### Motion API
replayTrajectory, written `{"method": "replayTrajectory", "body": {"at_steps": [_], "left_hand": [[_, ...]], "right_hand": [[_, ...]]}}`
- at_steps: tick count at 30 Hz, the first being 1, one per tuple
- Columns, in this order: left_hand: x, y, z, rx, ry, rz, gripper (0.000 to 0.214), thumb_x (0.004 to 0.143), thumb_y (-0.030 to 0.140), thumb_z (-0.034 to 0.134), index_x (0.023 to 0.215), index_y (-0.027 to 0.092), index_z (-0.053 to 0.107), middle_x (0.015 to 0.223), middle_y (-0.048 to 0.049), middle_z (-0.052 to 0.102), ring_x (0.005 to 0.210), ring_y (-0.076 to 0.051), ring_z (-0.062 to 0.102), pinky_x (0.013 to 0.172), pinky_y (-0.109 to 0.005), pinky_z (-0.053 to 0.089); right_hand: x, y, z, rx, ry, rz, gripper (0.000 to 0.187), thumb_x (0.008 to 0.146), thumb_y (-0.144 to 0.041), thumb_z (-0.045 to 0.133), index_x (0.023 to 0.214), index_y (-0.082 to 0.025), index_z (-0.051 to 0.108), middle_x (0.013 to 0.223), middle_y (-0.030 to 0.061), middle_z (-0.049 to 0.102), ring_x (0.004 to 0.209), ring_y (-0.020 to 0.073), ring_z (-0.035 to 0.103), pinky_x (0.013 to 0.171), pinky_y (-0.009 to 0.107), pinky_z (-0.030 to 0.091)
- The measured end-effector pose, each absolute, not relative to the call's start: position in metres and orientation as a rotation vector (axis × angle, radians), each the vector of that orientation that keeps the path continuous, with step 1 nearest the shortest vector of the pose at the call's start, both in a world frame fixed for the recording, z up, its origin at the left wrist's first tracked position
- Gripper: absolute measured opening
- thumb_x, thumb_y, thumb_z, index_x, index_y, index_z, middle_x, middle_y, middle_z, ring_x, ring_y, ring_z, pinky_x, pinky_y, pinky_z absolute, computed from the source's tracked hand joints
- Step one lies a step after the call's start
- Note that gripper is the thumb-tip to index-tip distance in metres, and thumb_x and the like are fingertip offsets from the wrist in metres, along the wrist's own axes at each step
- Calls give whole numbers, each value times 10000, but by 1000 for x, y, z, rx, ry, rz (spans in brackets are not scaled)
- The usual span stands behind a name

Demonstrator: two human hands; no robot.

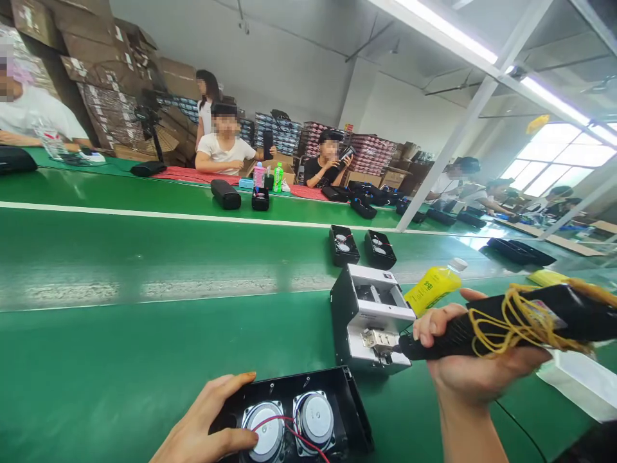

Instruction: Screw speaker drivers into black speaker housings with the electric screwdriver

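Note:
My right hand (pixel 475 366) is wrapped around a black electric screwdriver (pixel 453 337) with yellow cord wound about its body. Its tip points left, right at the metal outlet of a silver-and-black screw feeder (pixel 354 315); whether it touches a screw there I cannot make out. At the bottom, my left hand (pixel 212 418) grips the left side of an open black speaker housing (pixel 354 411), thumb on one of two round silver drivers (pixel 315 417) and fingers along the far edge. Red wires run across the drivers, and the housing's near side is cut off by the frame.
Behind the feeder lie two more open speaker housings (pixel 344 245) on the green bench (pixel 144 360). A yellow drink bottle (pixel 436 283) leans beside the feeder, and a white box (pixel 581 382) is at right. Several people sit across the line, with stacked cartons behind.

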State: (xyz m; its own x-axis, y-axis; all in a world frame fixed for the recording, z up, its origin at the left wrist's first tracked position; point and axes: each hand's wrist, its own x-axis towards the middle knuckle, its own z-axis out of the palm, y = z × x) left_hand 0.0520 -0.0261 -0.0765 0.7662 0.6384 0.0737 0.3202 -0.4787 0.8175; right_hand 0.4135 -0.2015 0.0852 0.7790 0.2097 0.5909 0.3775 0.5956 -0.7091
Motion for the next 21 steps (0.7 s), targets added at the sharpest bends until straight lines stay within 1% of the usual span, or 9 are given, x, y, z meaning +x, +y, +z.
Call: {"method": "replayTrajectory", "body": {"at_steps": [3,6,8,11,13,16,17,19,21], "left_hand": [[54,-27,-76,2018,789,405,597,819,260,746,1378,468,743,1541,14,665,1467,-345,605,1203,-497,540],[55,-25,-77,1948,863,377,694,768,240,770,1428,448,714,1519,0,673,1459,-352,612,1175,-464,567],[54,-25,-77,1984,821,411,698,780,244,773,1445,443,699,1538,-7,662,1456,-354,613,1185,-471,559],[51,-27,-74,2104,719,496,680,852,267,759,1496,452,647,1522,-35,668,1392,-341,658,1112,-482,614],[49,-29,-70,2168,645,543,564,898,320,754,1439,467,686,1506,-25,676,1364,-328,669,1090,-474,628],[46,-32,-62,2241,510,597,289,941,427,752,1226,463,790,1561,17,642,1408,-322,620,1175,-483,565],[46,-33,-58,2272,467,612,237,944,455,757,1177,450,802,1585,20,623,1426,-325,600,1190,-487,550],[47,-35,-52,2338,392,631,234,924,508,784,1137,414,805,1631,3,581,1460,-342,563,1193,-496,541],[47,-36,-46,2381,334,622,315,882,553,816,1139,372,796,1666,-34,542,1485,-367,530,1183,-514,539]], "right_hand": [[410,-192,84,-966,-707,-87,833,754,-1035,492,1000,-266,695,481,-55,542,296,173,411,294,295,372],[406,-187,87,-983,-711,-81,807,721,-1028,565,941,-260,677,462,-61,523,287,157,396,284,276,362],[405,-186,89,-984,-703,-71,807,703,-1030,590,911,-253,663,458,-63,514,285,151,397,278,269,358],[404,-187,88,-981,-709,-47,831,708,-1043,565,925,-246,652,456,-58,522,278,155,403,283,271,364],[404,-189,86,-989,-716,-46,859,702,-1058,547,948,-242,656,459,-56,525,279,156,405,292,275,369],[403,-195,81,-1011,-721,-33,892,695,-1067,541,975,-233,688,471,-50,523,301,159,422,305,280,376],[402,-197,80,-1016,-720,-26,903,703,-1064,537,995,-227,704,480,-47,525,310,159,428,311,281,380],[401,-203,79,-1008,-714,-11,909,725,-1051,536,1052,-225,730,500,-43,535,329,156,437,324,275,378],[400,-209,80,-987,-721,13,913,729,-1047,542,1119,-245,739,519,-47,544,345,157,435,334,287,389]]}}
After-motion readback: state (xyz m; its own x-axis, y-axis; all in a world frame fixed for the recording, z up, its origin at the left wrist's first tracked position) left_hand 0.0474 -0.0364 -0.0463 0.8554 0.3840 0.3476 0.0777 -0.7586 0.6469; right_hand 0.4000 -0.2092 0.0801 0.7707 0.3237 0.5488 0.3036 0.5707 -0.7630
